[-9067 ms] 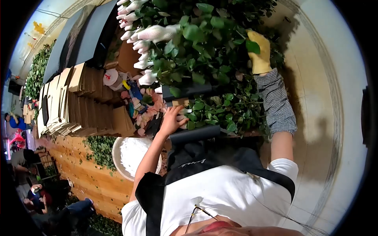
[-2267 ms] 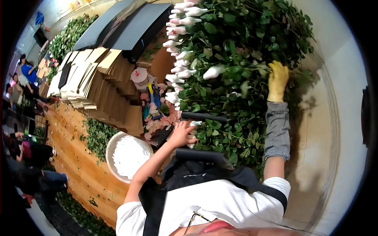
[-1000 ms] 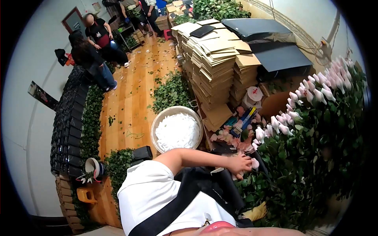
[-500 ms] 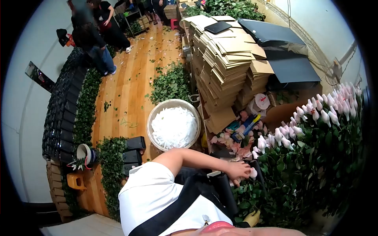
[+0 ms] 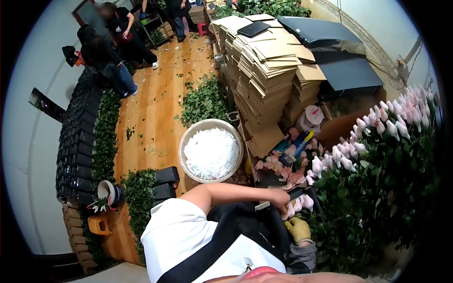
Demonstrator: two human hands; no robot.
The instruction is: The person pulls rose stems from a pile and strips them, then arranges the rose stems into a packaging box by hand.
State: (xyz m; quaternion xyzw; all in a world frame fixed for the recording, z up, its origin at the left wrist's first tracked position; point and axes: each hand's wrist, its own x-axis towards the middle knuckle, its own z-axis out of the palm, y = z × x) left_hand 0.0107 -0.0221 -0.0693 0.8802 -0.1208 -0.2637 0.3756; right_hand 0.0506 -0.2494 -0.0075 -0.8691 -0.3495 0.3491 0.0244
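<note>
My bare left hand (image 5: 281, 200) is at the left side of a few white-netted pink rose heads (image 5: 301, 203), its fingers together and their tips partly hidden. Just below these heads is my right hand (image 5: 298, 229), in a yellow glove with curled fingers; what lies inside them is hidden. The rose heads sit between dark sleeve-like pieces beside my black apron (image 5: 245, 226). To the right, a large pile of leafy stems (image 5: 377, 188) carries a long row of netted pink roses (image 5: 394, 127).
A round tub of white pieces (image 5: 211, 154) stands left of the table. Stacked cardboard (image 5: 264, 70), loose petals (image 5: 276, 165), a blue-and-yellow tool (image 5: 298, 147) and a white roll (image 5: 314, 114) are beyond my left hand. Several people (image 5: 106, 61) stand far off at upper left.
My gloved right hand has come in from the far right, over the leaves, to beside my left hand. The view has turned left, and more rose heads show by my left hand.
</note>
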